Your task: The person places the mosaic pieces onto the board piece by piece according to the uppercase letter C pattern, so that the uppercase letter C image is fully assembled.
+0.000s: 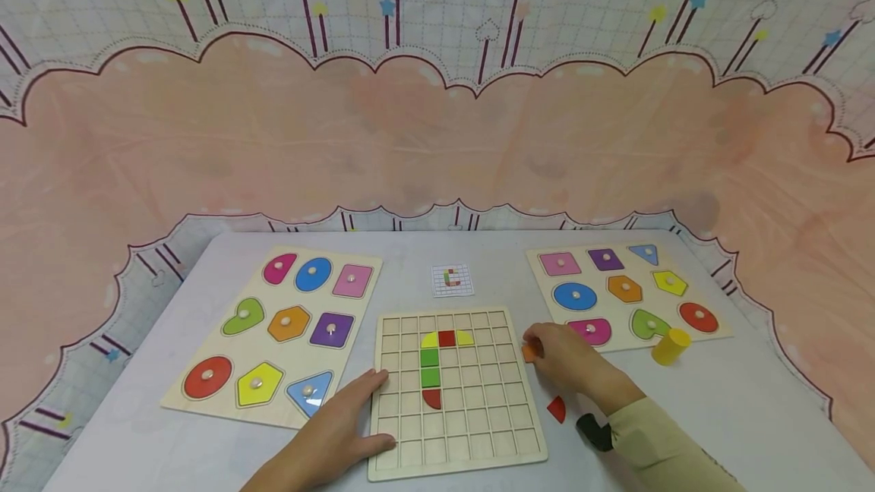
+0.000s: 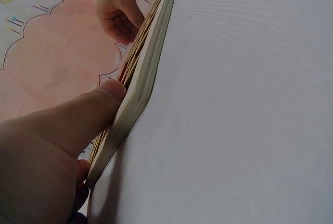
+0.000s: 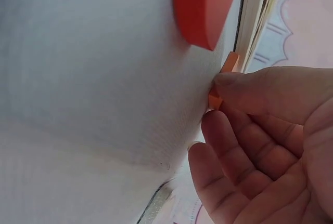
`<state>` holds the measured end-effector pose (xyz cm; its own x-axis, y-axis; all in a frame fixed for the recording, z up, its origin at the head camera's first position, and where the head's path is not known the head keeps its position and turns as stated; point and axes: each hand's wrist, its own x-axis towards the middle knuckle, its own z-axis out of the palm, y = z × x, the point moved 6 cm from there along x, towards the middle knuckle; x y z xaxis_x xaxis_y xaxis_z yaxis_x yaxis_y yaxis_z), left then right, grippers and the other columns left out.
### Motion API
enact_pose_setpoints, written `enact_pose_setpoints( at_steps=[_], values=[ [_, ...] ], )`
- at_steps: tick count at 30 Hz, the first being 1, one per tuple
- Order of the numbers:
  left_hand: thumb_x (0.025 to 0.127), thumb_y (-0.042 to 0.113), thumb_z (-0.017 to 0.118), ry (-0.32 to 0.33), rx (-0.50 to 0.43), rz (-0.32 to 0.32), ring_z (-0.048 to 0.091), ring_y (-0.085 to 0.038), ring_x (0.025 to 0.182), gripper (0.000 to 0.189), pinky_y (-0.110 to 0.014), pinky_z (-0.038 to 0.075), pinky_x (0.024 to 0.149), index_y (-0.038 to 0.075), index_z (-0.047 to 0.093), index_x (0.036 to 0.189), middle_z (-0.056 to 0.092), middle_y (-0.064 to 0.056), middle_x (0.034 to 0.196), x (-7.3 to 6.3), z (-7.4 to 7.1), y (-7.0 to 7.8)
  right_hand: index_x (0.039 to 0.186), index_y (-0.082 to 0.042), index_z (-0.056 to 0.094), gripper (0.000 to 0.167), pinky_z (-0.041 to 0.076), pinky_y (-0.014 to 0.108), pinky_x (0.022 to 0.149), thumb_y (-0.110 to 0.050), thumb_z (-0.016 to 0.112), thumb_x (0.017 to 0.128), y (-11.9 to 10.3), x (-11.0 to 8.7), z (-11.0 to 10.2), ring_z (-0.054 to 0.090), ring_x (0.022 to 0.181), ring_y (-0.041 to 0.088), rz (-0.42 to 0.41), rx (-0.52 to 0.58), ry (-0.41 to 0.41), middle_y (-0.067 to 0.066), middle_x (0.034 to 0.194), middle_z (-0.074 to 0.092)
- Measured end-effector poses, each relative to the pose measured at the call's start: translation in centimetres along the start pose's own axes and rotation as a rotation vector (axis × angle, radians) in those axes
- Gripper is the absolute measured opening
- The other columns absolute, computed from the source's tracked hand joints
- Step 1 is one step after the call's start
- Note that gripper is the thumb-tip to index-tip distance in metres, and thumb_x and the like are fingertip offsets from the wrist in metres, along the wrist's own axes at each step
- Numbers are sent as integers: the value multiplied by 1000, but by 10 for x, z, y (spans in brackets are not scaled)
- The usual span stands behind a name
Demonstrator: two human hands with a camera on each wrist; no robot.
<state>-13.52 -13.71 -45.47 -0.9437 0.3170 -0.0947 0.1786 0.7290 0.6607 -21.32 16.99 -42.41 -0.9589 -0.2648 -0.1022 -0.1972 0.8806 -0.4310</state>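
A wooden grid board [image 1: 488,420] lies in the middle of the table, with red, yellow and green tiles in some squares forming a bent shape. My left hand [image 1: 335,427] rests along the board's left side, thumb and fingers spread at its edge; the left wrist view has the thumb [image 2: 96,107] on the rim. Beside the board's right edge, my right hand [image 1: 563,359] pinches an orange tile [image 3: 230,64] between thumb and fingers. A loose red quarter-round tile [image 1: 557,409] lies nearer me, below that hand.
Behind the board sits a small pattern card [image 1: 461,288]. Knobbed shape puzzles stand on both sides, the left puzzle [image 1: 273,355] and the right puzzle [image 1: 601,259]. A yellow cylinder [image 1: 671,346] is at the right puzzle's near edge. A dark object [image 1: 593,433] is by the right sleeve.
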Motion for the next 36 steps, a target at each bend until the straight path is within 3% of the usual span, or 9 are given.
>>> enact_pose_setpoints(
  at_steps=[12,24,36],
  values=[
    [75,42,87,-4,-9,-8,38,-41,140,90,-59,34,111,4,47,146,44,-20,152,-1,1,0,115,-2,68,30,56,44,91,-8,77,87,-4,-1,-4,62,96,23,-9,-14,4,5,103,67],
    [76,42,86,1,2,3,38,-40,140,89,-58,34,111,4,47,146,44,-19,152,-1,1,-1,112,-10,72,26,56,42,89,-19,77,88,-26,-5,-7,62,98,22,-20,15,7,2,105,69],
    [77,44,85,-5,6,10,37,-40,141,89,-58,33,111,5,46,147,42,-19,153,0,1,-2,106,-7,73,22,55,42,88,-16,78,86,-62,-8,10,59,89,18,-154,23,-39,1,97,69]
  ],
)
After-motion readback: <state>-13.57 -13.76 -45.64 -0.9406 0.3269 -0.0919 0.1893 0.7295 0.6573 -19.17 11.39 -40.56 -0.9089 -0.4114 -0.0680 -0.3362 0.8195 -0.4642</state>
